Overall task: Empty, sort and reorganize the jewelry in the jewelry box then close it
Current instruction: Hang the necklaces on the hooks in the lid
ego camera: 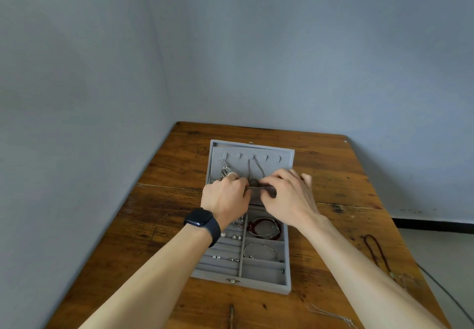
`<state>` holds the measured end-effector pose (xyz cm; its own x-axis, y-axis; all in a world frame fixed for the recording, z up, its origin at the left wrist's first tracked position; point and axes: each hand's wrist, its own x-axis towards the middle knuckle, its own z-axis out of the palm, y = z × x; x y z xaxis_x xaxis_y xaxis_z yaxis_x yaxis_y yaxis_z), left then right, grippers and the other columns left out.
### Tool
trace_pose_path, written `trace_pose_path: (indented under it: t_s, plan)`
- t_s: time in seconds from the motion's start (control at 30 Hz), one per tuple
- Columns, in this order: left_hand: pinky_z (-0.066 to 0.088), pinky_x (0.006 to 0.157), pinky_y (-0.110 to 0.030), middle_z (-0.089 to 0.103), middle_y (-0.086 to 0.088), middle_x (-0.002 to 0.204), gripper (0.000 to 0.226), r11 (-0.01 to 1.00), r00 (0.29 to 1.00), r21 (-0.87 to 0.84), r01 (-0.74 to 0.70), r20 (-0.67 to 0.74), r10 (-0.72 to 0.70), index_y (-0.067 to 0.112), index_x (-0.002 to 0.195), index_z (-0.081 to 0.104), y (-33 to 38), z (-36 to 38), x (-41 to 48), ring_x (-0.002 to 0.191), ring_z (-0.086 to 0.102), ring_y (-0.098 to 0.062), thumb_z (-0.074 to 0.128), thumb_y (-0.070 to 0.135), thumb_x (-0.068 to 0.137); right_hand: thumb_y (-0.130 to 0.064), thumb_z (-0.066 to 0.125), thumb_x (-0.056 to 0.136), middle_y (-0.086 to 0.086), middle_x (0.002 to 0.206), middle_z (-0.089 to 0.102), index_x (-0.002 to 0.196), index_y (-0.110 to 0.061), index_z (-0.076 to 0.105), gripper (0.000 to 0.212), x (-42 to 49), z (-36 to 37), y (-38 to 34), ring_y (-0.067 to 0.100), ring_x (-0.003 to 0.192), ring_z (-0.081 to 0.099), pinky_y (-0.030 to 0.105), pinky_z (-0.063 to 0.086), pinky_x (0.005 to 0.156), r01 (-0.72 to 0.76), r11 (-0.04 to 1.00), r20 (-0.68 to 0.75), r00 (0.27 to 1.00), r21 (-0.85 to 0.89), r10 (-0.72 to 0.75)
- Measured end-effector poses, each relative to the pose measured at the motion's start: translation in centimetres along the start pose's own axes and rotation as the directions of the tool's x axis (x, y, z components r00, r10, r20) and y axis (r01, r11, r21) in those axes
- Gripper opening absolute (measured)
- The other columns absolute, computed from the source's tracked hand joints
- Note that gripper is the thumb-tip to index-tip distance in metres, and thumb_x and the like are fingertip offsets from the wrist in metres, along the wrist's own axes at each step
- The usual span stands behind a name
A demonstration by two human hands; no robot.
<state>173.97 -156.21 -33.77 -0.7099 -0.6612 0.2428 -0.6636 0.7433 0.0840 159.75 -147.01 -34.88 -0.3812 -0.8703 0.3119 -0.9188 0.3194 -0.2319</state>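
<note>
A grey velvet jewelry box (287, 272) lies open on the wooden table, its lid (284, 155) folded flat away from me. A grey cord necklace (250, 168) hangs from the lid's middle hook, and its dark pendant (254, 182) sits just above the lid's pocket band (259, 188). Silver dangling pieces (224, 172) hang from the left hook. My left hand (225, 200), with a ring and a dark watch, and my right hand (287, 198) meet at the pocket band and pinch it from either side. The tray holds a red bead bracelet (256, 226), a silver bracelet (260, 249) and small earrings (216, 257).
On the table to the right lies a dark red cord necklace (377, 251). A thin silver chain (333, 316) lies near the front edge, and a small brownish piece (231, 313) sits at the front centre. Grey walls stand close behind and to the left of the table (179, 164).
</note>
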Motion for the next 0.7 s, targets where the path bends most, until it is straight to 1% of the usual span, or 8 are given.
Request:
trace_pose_path:
  t_s: [0.1, 0.17, 0.23, 0.3, 0.37, 0.43, 0.53, 0.7]
  plan:
    - [0.038, 0.060, -0.032, 0.060, 0.000, 0.117, 0.025, 0.995, 0.999, 0.101, -0.021, -0.024, 0.023, 0.021, 0.116, 0.059, 0.3, -0.1, 0.0, 0.090, 0.069, -0.029, 0.042, 0.035, 0.104, -0.043, 0.056, 0.089, -0.012, 0.117, 0.063, 0.119, -0.032, 0.062, 0.033, -0.2, -0.2, -0.2, 0.015, 0.115, 0.050, 0.040, 0.026, 0.092, -0.050, 0.996, -0.054, 0.997, -0.067, 0.047]
    - [0.037, 0.059, -0.031, 0.062, 0.000, 0.114, 0.017, 0.992, 1.000, 0.129, -0.003, -0.028, 0.007, 0.020, 0.113, 0.056, 0.3, -0.2, 0.2, 0.090, 0.070, -0.029, 0.043, 0.028, 0.104, -0.043, 0.055, 0.088, -0.012, 0.119, 0.063, 0.121, -0.032, 0.062, 0.035, -0.1, -0.3, -0.9, 0.017, 0.117, 0.046, 0.040, 0.023, 0.090, -0.063, 0.993, 0.006, 0.998, -0.104, 0.064]
    - [0.037, 0.058, -0.031, 0.064, 0.000, 0.111, 0.015, 0.992, 0.999, 0.123, 0.023, -0.031, -0.019, 0.019, 0.113, 0.052, 0.4, -0.2, 0.3, 0.090, 0.070, -0.029, 0.043, 0.028, 0.104, -0.038, 0.054, 0.087, -0.011, 0.118, 0.064, 0.120, -0.032, 0.061, 0.035, 0.3, -0.3, -1.8, 0.018, 0.117, 0.044, 0.041, 0.022, 0.088, -0.084, 0.995, 0.111, 0.990, -0.053, 0.090]
    - [0.038, 0.059, -0.032, 0.065, 0.000, 0.109, 0.018, 0.994, 0.999, 0.107, 0.038, -0.029, -0.036, 0.019, 0.113, 0.051, 0.4, -0.3, 0.2, 0.091, 0.070, -0.029, 0.042, 0.032, 0.105, -0.034, 0.054, 0.083, -0.011, 0.110, 0.066, 0.112, -0.032, 0.062, 0.030, 0.8, -0.3, -2.5, 0.019, 0.115, 0.045, 0.042, 0.023, 0.085, -0.102, 0.995, 0.192, 0.977, 0.015, 0.097]
    - [0.037, 0.062, -0.032, 0.065, 0.000, 0.109, 0.021, 0.994, 0.999, 0.095, 0.050, -0.004, -0.050, 0.019, 0.112, 0.055, 0.5, -0.4, 0.3, 0.094, 0.069, -0.030, 0.042, 0.033, 0.104, -0.031, 0.054, 0.082, -0.010, 0.104, 0.066, 0.109, -0.031, 0.062, 0.028, 1.1, -0.3, -2.7, 0.020, 0.113, 0.046, 0.042, 0.023, 0.083, -0.111, 0.993, 0.215, 0.971, 0.036, 0.101]
    - [0.038, 0.064, -0.032, 0.064, -0.002, 0.109, 0.020, 0.995, 0.998, 0.089, 0.048, 0.037, -0.051, 0.020, 0.110, 0.060, 0.5, -0.4, 0.6, 0.095, 0.068, -0.030, 0.044, 0.030, 0.103, -0.030, 0.055, 0.083, -0.010, 0.109, 0.068, 0.115, -0.032, 0.062, 0.033, 0.9, -0.3, -2.5, 0.020, 0.113, 0.046, 0.042, 0.022, 0.087, -0.107, 0.994, 0.173, 0.979, 0.008, 0.104]
    - [0.041, 0.064, -0.032, 0.064, -0.003, 0.106, 0.019, 0.996, 0.997, 0.079, 0.043, 0.064, -0.048, 0.019, 0.106, 0.063, 0.7, -0.4, 1.0, 0.092, 0.067, -0.030, 0.046, 0.026, 0.099, -0.032, 0.055, 0.088, -0.010, 0.117, 0.066, 0.123, -0.032, 0.061, 0.035, 0.0, -0.5, -1.8, 0.019, 0.115, 0.048, 0.042, 0.021, 0.093, -0.090, 0.994, 0.053, 0.994, -0.056, 0.093]
    - [0.039, 0.060, -0.033, 0.061, -0.002, 0.110, 0.016, 0.993, 0.999, 0.118, 0.022, 0.034, -0.026, 0.018, 0.105, 0.061, 1.0, -1.2, 0.7, 0.089, 0.068, -0.029, 0.046, 0.020, 0.100, -0.033, 0.054, 0.093, -0.009, 0.127, 0.060, 0.126, -0.029, 0.061, 0.034, -1.7, -1.0, -0.6, 0.018, 0.122, 0.047, 0.044, 0.026, 0.102, -0.045, 0.998, 0.024, 0.999, -0.038, 0.046]
